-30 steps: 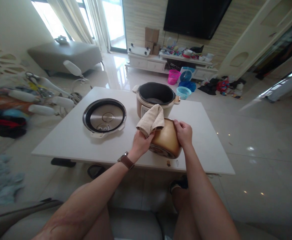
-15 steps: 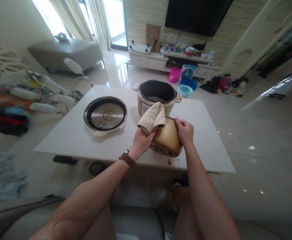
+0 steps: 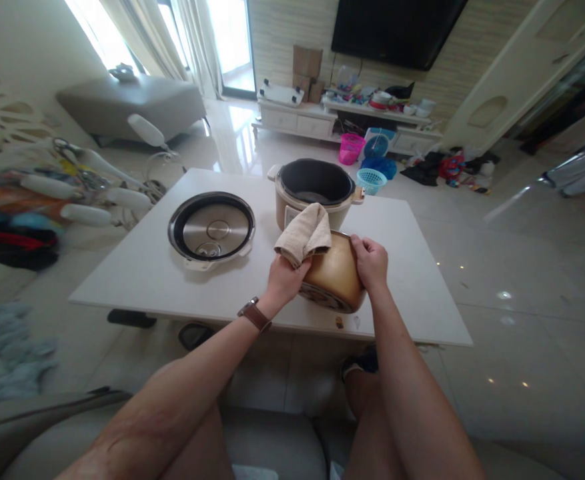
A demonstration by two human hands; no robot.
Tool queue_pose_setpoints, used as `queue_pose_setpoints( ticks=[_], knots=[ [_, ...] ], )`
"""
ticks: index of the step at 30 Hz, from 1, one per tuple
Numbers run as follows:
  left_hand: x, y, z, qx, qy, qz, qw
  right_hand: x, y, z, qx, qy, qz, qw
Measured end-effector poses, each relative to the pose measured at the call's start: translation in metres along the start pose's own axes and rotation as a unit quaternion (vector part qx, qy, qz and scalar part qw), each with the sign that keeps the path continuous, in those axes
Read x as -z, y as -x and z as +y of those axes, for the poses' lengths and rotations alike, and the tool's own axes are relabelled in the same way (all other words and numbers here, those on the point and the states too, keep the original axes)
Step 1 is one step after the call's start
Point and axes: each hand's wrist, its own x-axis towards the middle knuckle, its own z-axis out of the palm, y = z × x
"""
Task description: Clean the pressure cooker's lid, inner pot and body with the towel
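A gold-coloured inner pot (image 3: 339, 273) is tilted above the front of the white table, its underside facing partly toward me. My right hand (image 3: 372, 262) grips its rim on the right side. On the other side my left hand (image 3: 285, 279) is closed on a beige cloth (image 3: 303, 233), which lies against the pot's left side. Behind the pot stands the cooker body (image 3: 285, 207), its dark round cavity facing up. The detached cooker lid (image 3: 217, 230) lies to the left with its metal inner face upward.
The white table (image 3: 137, 273) carries all this, with two tiny objects, one of them a brown bit (image 3: 339, 323), near its front edge. Beyond are a pink basket (image 3: 351, 149), a light-blue basket (image 3: 371, 180) and a cluttered TV cabinet (image 3: 292, 123). A grey sofa (image 3: 272, 437) is beneath me.
Almost nothing differs. Both hands keep their hold on the cloth and the inner pot, with only a very slight shift of the view.
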Motion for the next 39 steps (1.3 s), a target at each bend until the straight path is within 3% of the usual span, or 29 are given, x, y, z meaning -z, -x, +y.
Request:
queue_pose_setpoints(
  ticks=[7,11,13,15,20,26,32,39],
  knots=[
    [-0.002,-0.017,-0.013,0.145,0.15,0.079,0.975,-0.001,-0.001,0.0,0.008,-0.004,0.005,1.0],
    [-0.004,-0.024,-0.026,0.357,0.248,0.084,0.897,0.0,-0.002,0.005,0.009,-0.025,0.001,1.0],
    [-0.004,-0.025,-0.029,0.402,0.265,0.074,0.873,0.0,-0.001,0.008,0.007,-0.041,0.0,0.999],
    [-0.003,-0.026,-0.029,0.364,0.242,0.089,0.895,-0.002,-0.001,0.012,0.001,-0.061,0.002,0.998],
    [0.008,-0.026,-0.016,0.176,0.121,0.112,0.971,-0.017,-0.002,0.024,-0.021,-0.113,0.006,0.993],
    [0.023,-0.013,0.003,-0.003,-0.037,0.057,0.998,-0.025,0.001,0.013,-0.012,-0.076,-0.014,0.997],
    [0.018,-0.002,0.012,-0.056,-0.079,-0.002,0.995,-0.019,0.007,-0.001,0.005,-0.058,0.012,0.998],
    [0.013,-0.006,0.005,-0.027,-0.026,0.013,0.999,-0.019,0.004,0.011,-0.03,-0.08,0.004,0.996]
  ],
)
